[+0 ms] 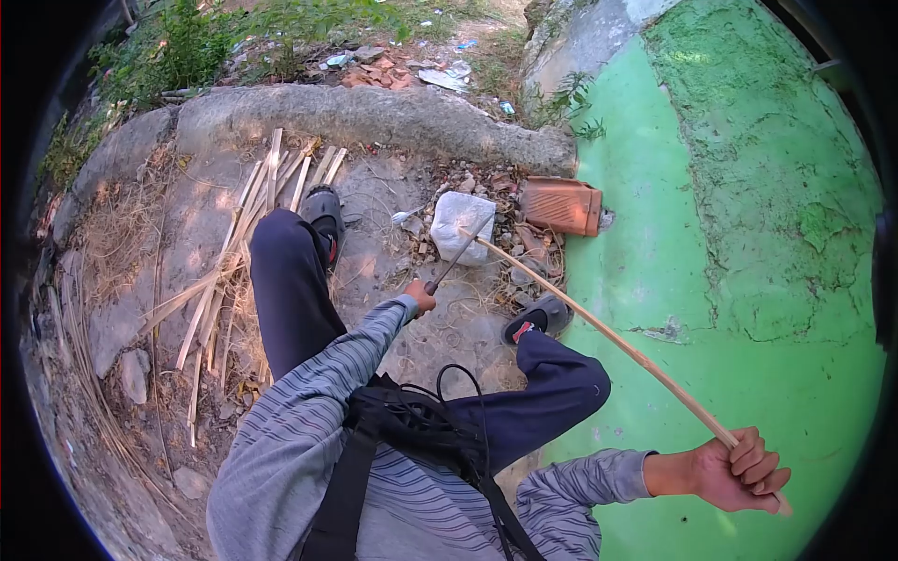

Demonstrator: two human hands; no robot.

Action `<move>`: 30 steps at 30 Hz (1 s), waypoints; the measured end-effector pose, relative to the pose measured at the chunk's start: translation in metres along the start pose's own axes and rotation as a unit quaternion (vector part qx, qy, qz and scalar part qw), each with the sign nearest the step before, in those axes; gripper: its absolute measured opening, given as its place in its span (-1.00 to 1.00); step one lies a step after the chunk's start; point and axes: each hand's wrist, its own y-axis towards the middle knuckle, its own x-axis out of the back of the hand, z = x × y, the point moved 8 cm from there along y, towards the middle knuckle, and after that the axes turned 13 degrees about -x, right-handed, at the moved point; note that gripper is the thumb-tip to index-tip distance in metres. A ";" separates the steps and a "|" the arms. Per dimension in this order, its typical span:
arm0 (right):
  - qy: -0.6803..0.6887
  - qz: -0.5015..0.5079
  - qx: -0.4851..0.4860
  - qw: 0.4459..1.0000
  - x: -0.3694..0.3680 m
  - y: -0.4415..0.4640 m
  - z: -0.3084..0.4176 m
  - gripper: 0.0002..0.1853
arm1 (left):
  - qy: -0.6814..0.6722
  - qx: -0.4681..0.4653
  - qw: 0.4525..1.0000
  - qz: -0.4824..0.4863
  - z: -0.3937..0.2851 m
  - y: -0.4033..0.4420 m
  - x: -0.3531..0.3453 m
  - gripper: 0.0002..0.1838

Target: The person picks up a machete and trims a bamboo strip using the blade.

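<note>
My left hand (421, 296) is closed around the dark handle of a long-bladed knife (456, 260). Its blade points up and to the right, over a white block (450, 213) on the ground between my feet. A long, thin bamboo strip (613, 341) runs from that block down to the lower right. My right hand (744, 472) is wrapped round the strip's near end, a short piece sticking out past the fist. Blade and strip cross near the block's right side; whether they touch I cannot tell.
Many split strips (220, 280) lie in a pile left of my left leg. A low stone kerb (355, 114) curves across the far side. An orange roof tile (559, 206) leans by the green wall (655, 271) at my right. Rubble surrounds the block.
</note>
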 end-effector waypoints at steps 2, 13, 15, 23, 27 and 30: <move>0.025 0.056 0.015 0.998 -0.006 0.004 0.000 -0.49 | -0.023 -0.016 1.000 0.012 -0.020 -0.009 0.005 -0.79; 0.113 0.179 0.041 0.976 -0.065 -0.028 -0.004 -0.53 | 0.165 -0.332 0.927 0.050 -0.202 -0.137 0.036 -0.66; 0.039 0.190 0.048 0.980 -0.073 -0.036 0.002 -0.57 | 0.173 -0.350 0.920 0.042 -0.220 -0.167 0.044 -0.67; -0.030 0.202 0.134 0.970 -0.089 -0.049 -0.010 -0.49 | 0.139 -0.337 0.930 -0.044 -0.238 -0.230 0.102 -0.67; 0.013 0.183 0.034 0.982 -0.082 -0.013 -0.084 -0.44 | 0.072 -0.299 0.942 -0.132 -0.203 -0.223 0.136 -0.66; -0.103 0.054 -0.107 0.987 -0.061 -0.014 -0.167 -0.32 | 0.040 -0.217 0.962 -0.164 -0.208 -0.245 0.154 -0.66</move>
